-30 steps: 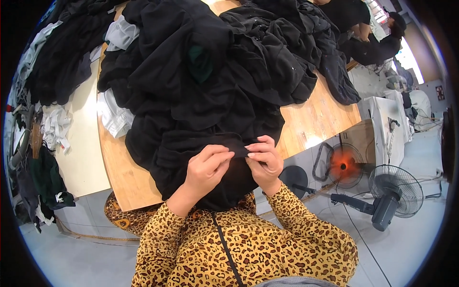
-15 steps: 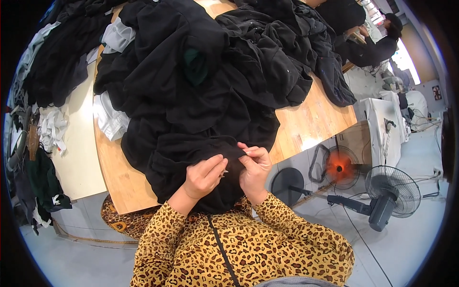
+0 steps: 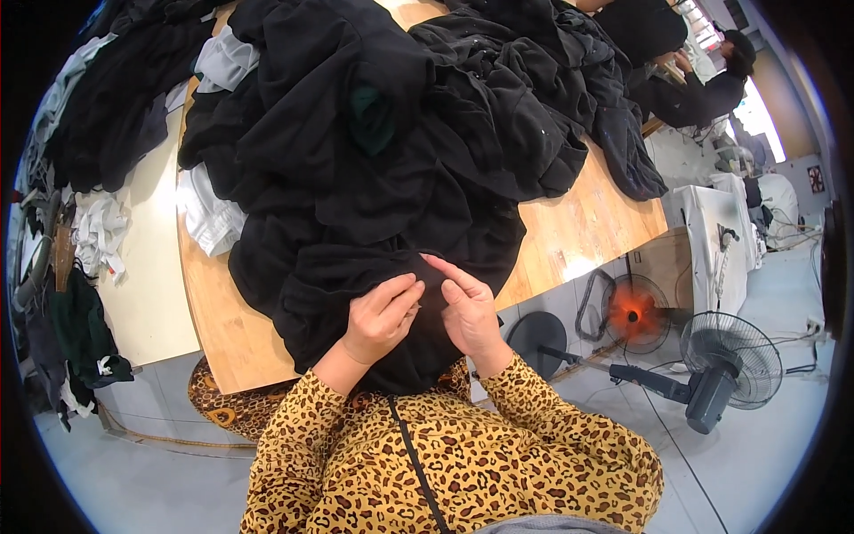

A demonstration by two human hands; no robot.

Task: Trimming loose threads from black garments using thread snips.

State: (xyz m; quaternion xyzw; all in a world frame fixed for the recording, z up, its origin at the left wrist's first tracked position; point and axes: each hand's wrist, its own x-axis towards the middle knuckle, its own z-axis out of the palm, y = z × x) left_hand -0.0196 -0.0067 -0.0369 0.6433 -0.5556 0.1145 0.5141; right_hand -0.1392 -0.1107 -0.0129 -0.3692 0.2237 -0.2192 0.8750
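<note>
A large black garment point(image 3: 374, 191) lies heaped on the wooden table and hangs over its front edge towards my lap. My left hand point(image 3: 384, 319) is closed, its thumb and fingertips pinching a fold of the black cloth. Close beside it on the right, my right hand point(image 3: 470, 316) has its index finger stretched towards the cloth and its thumb apart from it. The other fingers of that hand are partly hidden. A dark green patch point(image 3: 371, 120) shows among the black folds further up.
More black garments point(image 3: 516, 80) cover the far part of the wooden table point(image 3: 587, 231). White cloth point(image 3: 210, 214) pokes out at the left. Hanging clothes point(image 3: 107, 116) line the far left. A floor fan point(image 3: 725, 369) stands at the right; a person point(image 3: 694, 89) in black works beyond.
My right hand has loosened its pinch on the cloth edge, and its index finger now reaches out to the upper left. My left hand keeps its pinch.
</note>
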